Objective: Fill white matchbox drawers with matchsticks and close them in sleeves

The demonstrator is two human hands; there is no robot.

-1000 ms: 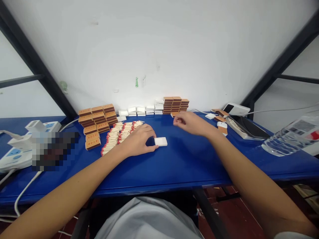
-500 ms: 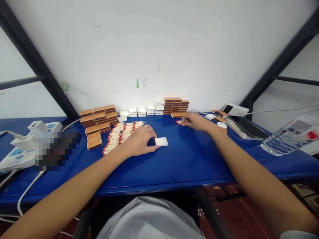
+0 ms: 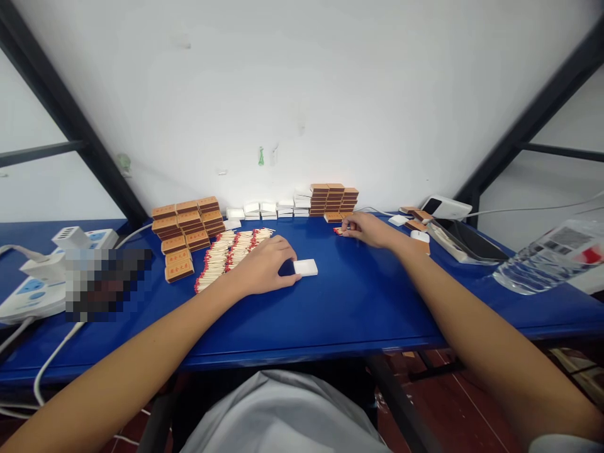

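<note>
My left hand point(image 3: 270, 267) has its thumb and fingertips around the left end of a small white matchbox tray point(image 3: 306, 268), which lies on the blue table point(image 3: 325, 314). Below that wrist and just behind it, red-tipped matches point(image 3: 218, 261) lie in dense rows. Farther back, my right hand point(image 3: 366, 229) is closed in a pinch over a small cluster of matches point(image 3: 338, 231). Its fingertips partly cover them, and how many they grip is hidden.
Orange matchboxes stand stacked at left point(image 3: 189, 221) and by the wall point(image 3: 333, 200). White trays point(image 3: 268, 210) line the wall between them. A power strip point(image 3: 47, 277) with cables sits far left. At right are a white device point(image 3: 446, 207), a black-topped tray point(image 3: 472, 242) and a plastic bottle point(image 3: 542, 258).
The fingers of my right hand have shifted slightly over the small match cluster. My left hand and the white tray have stayed in place.
</note>
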